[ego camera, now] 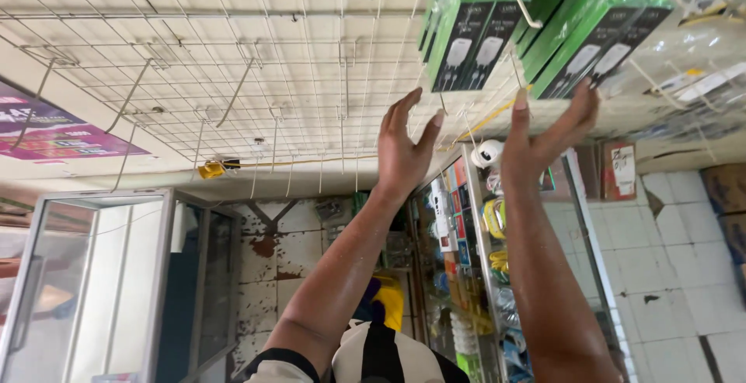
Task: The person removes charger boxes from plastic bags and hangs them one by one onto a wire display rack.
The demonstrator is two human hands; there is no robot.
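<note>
Green-and-black boxed chargers in clear wrap hang on a hook at the top of the view, and the right hand is right up under them, fingertips touching the lower edge of the nearest pack, thumb pointing up beside it, the hand spread open with nothing clasped in it. Just to that hand's left, a second bunch of the same green-and-black boxes hangs from its own hook, and the left hand sits directly below those, fingers stretched up and loosely parted, palm turned toward the other hand, empty, close to the packs but whether it touches them I cannot tell. Both forearms rise from the bottom of the view, the two hands near each other with a gap between. Behind and to the left of the left hand spreads a white wire grid panel with bare metal hooks sticking out of it. Beyond the right hand, more clear-bagged goods hang. Below the wrists stands a glass display case packed with small colourful items, and far off to the left hand's side, another glass cabinet with a metal frame.
</note>
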